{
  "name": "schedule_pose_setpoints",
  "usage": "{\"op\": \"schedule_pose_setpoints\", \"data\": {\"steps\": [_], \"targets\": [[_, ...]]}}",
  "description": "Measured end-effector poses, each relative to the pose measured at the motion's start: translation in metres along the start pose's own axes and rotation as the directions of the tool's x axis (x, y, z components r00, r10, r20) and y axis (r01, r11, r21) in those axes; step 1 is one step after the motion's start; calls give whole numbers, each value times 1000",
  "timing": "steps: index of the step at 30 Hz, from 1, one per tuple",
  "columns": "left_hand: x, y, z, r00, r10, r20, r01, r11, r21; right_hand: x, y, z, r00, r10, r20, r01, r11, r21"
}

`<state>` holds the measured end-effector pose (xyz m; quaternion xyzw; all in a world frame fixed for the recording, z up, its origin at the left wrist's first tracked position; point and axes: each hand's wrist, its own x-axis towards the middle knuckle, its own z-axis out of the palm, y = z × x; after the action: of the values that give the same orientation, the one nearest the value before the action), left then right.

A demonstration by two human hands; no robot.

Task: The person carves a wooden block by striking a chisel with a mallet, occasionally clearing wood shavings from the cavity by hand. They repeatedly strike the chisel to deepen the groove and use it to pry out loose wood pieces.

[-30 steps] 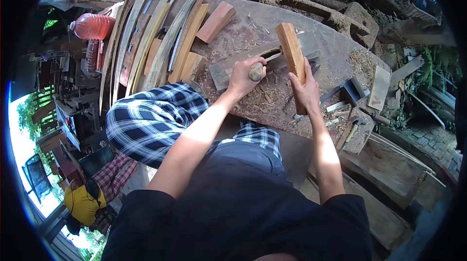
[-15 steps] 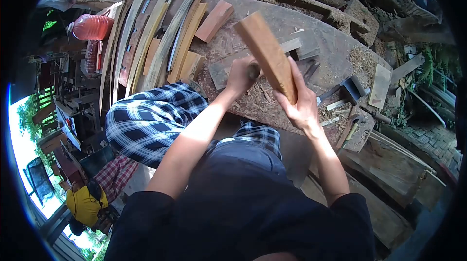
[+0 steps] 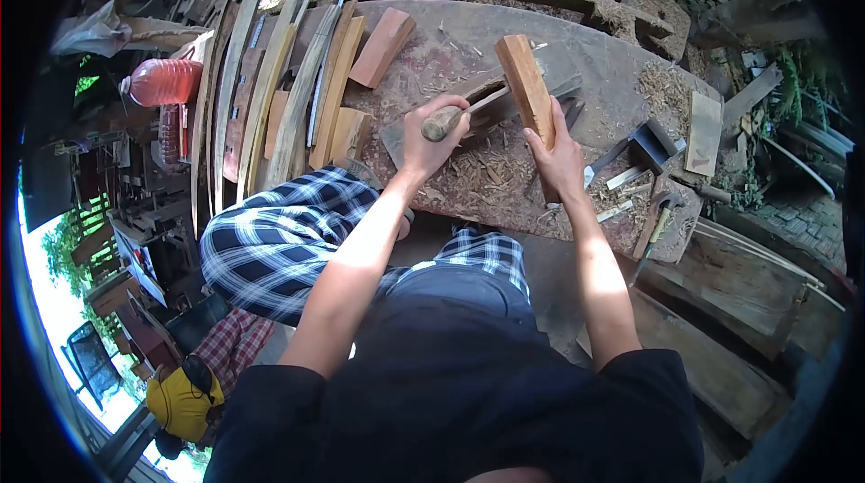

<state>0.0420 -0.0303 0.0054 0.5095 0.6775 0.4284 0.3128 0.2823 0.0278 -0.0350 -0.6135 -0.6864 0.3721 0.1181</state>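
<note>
My left hand (image 3: 432, 136) is closed around the round wooden handle of a chisel (image 3: 441, 124), whose narrow shaft points toward the block on the right. In my right hand (image 3: 559, 159), fingers and thumb grip the lower end of a reddish-brown wooden block (image 3: 524, 82), held tilted above the worktable. The chisel tip is hidden near or behind this block. Beneath both hands lie grey boards (image 3: 482, 136) among curled wood shavings (image 3: 491, 168).
Long wooden strips (image 3: 270, 104) line the left of the worktable (image 3: 450, 41), beside a reddish block (image 3: 383, 48). A pink-filled bottle (image 3: 162, 82) lies farther left. On the right are a dark box-shaped piece (image 3: 651, 145) and a hammer (image 3: 665, 208). A person in a yellow top (image 3: 185, 402) is at lower left.
The wooden block has shifted right and slightly down and is held more upright. My left hand has turned, bringing the chisel's handle and shaft into clearer view.
</note>
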Motion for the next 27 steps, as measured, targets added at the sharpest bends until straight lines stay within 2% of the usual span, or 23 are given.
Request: {"op": "schedule_pose_setpoints", "data": {"steps": [3,4,11,12,14,15,17,19,20,21,23,24,25,26,27], "targets": [[-6,-7,11,999,13,-45,-15,999,-40,-2,1,-2,1000,16,14,-16,999,-30],[-8,-11,13,995,92,-41,-91,996,17,-4,2,-2,1000,14,17,-14,999,-30],[-15,-14,18,997,74,-34,-73,997,38,-3,0,-4,1000,-28,5,28,1000,-7],[-14,-11,16,1000,31,-6,-30,999,27,-5,-6,-6,999,-36,5,36,999,-3],[-11,-7,14,999,48,-6,-48,998,39,-15,-30,-17,997,-75,-35,79,983,166],[-9,-5,13,998,61,2,-61,997,45,-24,-52,-30,996,-78,-34,83,982,170],[-8,-2,13,999,4,32,-6,998,63,-46,-94,-54,986,-166,-4,157,924,348],[-8,-11,15,994,-86,64,78,990,120,-57,-97,-53,897,-430,-101,434,811,393],[-15,-35,20,992,-91,89,85,994,71,-63,-100,-58,876,-481,-24,454,808,375],[-19,-57,31,985,-160,68,166,982,-92,-68,-107,-64,872,-480,97,457,868,192],[-14,-57,24,974,10,226,28,986,-162,-63,-103,-64,873,-395,287,415,910,-12],[-18,-55,28,988,142,63,-147,986,78,-60,-93,-57,880,-445,168,442,895,56],[-15,-37,15,985,140,105,-148,987,71,-55,-84,-50,874,-485,43,477,870,121],[-11,-17,8,996,71,56,-74,996,42,-52,-78,-47,924,-379,53,363,911,196],[-9,-5,7,1000,0,13,0,1000,6,-49,-71,-40,950,-313,-19,303,899,316]]}}
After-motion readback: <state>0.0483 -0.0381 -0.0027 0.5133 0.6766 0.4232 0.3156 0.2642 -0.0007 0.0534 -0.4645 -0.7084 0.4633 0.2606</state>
